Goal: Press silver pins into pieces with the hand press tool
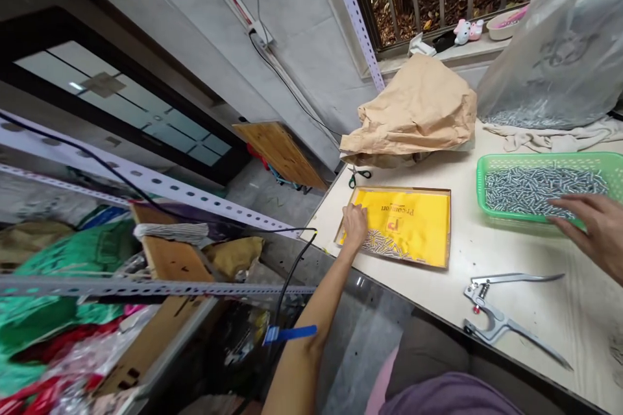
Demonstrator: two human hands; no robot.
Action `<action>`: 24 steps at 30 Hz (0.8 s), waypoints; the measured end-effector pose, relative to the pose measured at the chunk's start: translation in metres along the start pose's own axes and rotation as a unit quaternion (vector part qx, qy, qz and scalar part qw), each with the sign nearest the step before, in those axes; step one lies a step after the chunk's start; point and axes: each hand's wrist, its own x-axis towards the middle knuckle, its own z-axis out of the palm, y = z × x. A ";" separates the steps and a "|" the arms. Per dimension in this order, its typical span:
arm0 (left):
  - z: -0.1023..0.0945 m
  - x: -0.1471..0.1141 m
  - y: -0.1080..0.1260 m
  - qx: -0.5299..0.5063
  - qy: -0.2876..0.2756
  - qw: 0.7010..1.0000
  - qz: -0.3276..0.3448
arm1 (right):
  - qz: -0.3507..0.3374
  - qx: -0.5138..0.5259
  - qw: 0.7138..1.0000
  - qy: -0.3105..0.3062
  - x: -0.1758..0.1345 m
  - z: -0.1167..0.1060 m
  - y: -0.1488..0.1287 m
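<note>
My left hand (355, 225) is at the left side of a shallow cardboard tray (448, 230), its fingers curled down on the yellow lining (423, 220). Whatever its fingertips hold, if anything, is hidden. Beside it, in the tray's near left part, lies a loose heap of small silvery metal pins (387, 245). Over the near right side of a green plastic basket (481, 191) is my right hand (596, 227), thumb and fingers apart. Many similar small metal pieces (525, 188) fill that basket. Hand pliers (496, 321) with spread handles lie on the table in front of the basket.
Black-handled scissors (359, 175) lie behind the tray, near a crumpled brown paper bag (418, 107). A large translucent plastic bag (559, 58) stands by the window, with a cloth (549, 136) below it. A black cable with a blue strap (292, 333) hangs left of the table.
</note>
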 end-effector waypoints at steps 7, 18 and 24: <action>-0.007 -0.001 0.004 -0.115 -0.068 0.991 0.008 | 0.007 0.062 0.995 -0.074 -0.079 -0.001 -0.047; 0.029 -0.171 0.101 -0.389 -0.435 0.811 -0.036 | 0.013 0.118 0.984 -0.133 -0.135 0.003 -0.085; 0.040 -0.174 0.097 -0.350 -0.448 0.820 -0.067 | 0.008 0.115 0.985 -0.128 -0.148 0.010 -0.090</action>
